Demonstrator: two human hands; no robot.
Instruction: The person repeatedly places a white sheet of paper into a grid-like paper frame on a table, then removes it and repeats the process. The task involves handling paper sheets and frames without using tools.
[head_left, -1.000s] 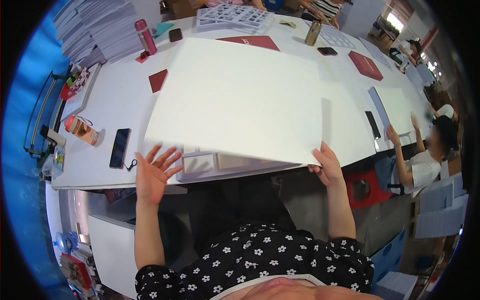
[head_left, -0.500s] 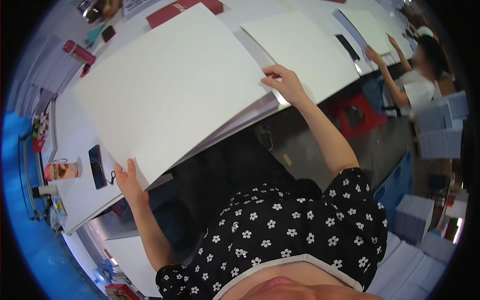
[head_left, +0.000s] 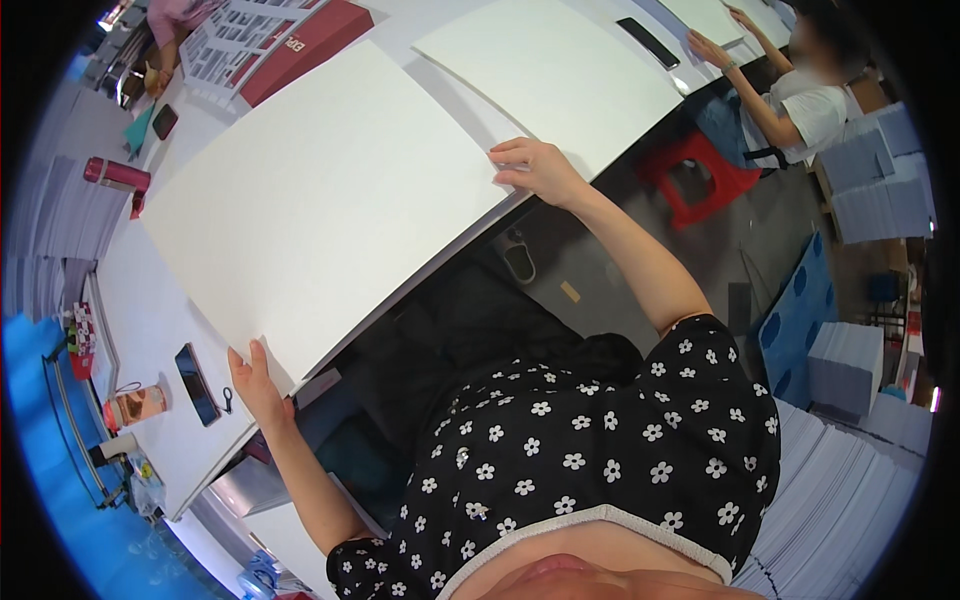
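Lying along the white table's [head_left: 135,320] near edge, a large white board [head_left: 320,200] has the left hand [head_left: 260,388] at its near-left corner and the right hand [head_left: 542,172] at its right edge; whether they grip is unclear. A red stool [head_left: 736,182] stands on the floor. A second ago, the left hand was off the board.

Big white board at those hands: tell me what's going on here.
A person in a flowered top is handling the white board: the left hand is by its nearest corner, the right hand at its right corner. It spreads over the table; I can't tell if it rests flat. Another white board lies to its right, and a dark phone to its left.
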